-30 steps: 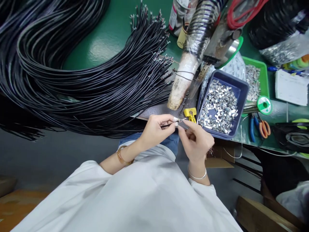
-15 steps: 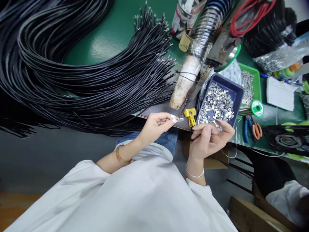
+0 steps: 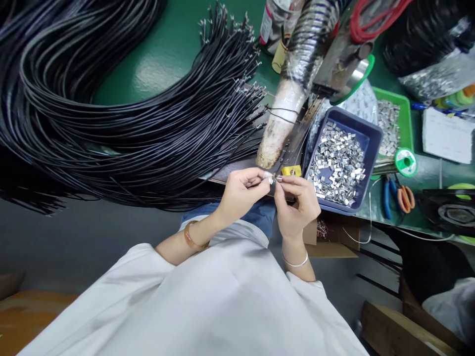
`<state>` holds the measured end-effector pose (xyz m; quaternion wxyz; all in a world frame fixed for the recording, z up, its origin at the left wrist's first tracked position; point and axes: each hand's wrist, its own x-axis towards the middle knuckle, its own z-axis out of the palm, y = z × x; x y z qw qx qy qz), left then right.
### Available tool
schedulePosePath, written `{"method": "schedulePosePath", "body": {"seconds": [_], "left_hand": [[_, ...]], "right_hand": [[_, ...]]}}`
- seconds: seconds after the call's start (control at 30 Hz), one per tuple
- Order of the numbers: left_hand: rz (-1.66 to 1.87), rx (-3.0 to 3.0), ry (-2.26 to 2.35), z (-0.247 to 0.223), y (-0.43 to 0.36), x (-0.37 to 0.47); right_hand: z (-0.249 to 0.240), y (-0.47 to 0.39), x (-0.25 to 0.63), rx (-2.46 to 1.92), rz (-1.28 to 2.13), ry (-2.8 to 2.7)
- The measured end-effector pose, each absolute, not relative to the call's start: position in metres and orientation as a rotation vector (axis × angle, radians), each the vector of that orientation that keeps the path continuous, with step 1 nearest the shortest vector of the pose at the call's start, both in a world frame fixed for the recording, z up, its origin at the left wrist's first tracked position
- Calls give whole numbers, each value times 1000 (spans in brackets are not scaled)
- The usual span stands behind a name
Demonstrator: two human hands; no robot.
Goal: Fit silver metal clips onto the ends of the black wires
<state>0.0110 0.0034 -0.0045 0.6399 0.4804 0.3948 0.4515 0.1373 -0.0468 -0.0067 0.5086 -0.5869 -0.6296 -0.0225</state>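
My left hand (image 3: 247, 190) pinches a small metal connector (image 3: 273, 179) between thumb and forefinger, with something white at the fingertips. Against the connector's right side, my right hand (image 3: 299, 200) is closed in a pinch; what it holds is too small to make out. The fingertips of both hands nearly meet in front of the table's edge. Just behind them lies a yellow tool (image 3: 291, 170), partly hidden by my right hand. A dark blue tray (image 3: 372, 141) of small metal pieces (image 3: 339, 160) stands to the right.
A large bundle of black cables (image 3: 148, 133) covers the left. A wrapped duct (image 3: 284, 109) comes down behind my hands. Further right are a green tray (image 3: 405, 116), a solder spool (image 3: 405, 162), pliers (image 3: 388, 198) and paper (image 3: 447, 136). A person's sleeve (image 3: 452, 306) shows at the lower right.
My right hand has moved left from the blue tray's near edge to my left hand, and its fingers have closed together. The view has shifted slightly.
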Motion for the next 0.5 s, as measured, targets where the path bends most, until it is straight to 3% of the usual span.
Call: {"method": "schedulePosePath", "body": {"seconds": [0.33,0.5], "left_hand": [[989,1112,909,-2,3,5],[907,1194,858,-2,-2,-1]], "right_hand": [[-5,-53,140,-1359,-93,-1635],[-7,-70,155,-1625,-45,-1697]]}}
